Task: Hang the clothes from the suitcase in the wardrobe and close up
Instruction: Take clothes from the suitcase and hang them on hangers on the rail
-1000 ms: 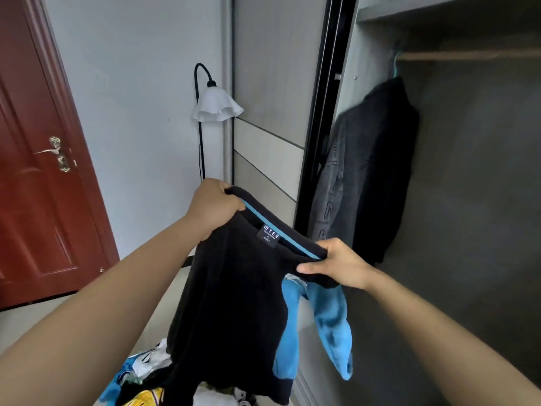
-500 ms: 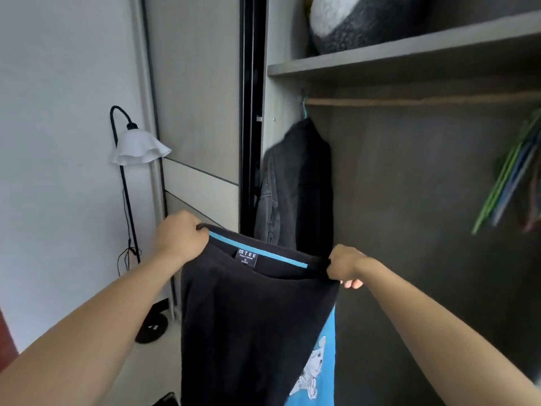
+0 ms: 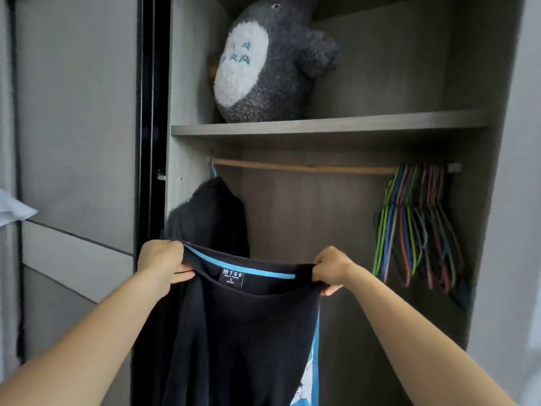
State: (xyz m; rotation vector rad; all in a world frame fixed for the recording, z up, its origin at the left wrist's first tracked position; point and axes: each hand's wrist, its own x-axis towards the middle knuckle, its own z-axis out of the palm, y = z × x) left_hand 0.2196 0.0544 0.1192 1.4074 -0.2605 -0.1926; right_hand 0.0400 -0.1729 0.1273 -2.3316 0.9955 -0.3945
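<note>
A black T-shirt (image 3: 234, 332) with a blue neck band and a blue printed front hangs in front of the open wardrobe. My left hand (image 3: 162, 260) grips its left shoulder and my right hand (image 3: 330, 269) grips its right shoulder, stretching the collar between them. Above, a wooden rail (image 3: 304, 167) runs across the wardrobe. A dark jacket (image 3: 210, 218) hangs at the rail's left end on a blue hanger. Several coloured empty hangers (image 3: 418, 227) are bunched at the rail's right end. The suitcase is out of view.
A grey plush toy (image 3: 263, 63) sits on the shelf (image 3: 328, 127) above the rail. The sliding wardrobe door (image 3: 76, 142) stands to the left with its black frame edge (image 3: 150, 127). A white lampshade tip (image 3: 11, 209) shows at the far left.
My view has swung up and right from the room to the wardrobe's inside. Both hands have spread the T-shirt's collar wider and carried it closer to the wardrobe.
</note>
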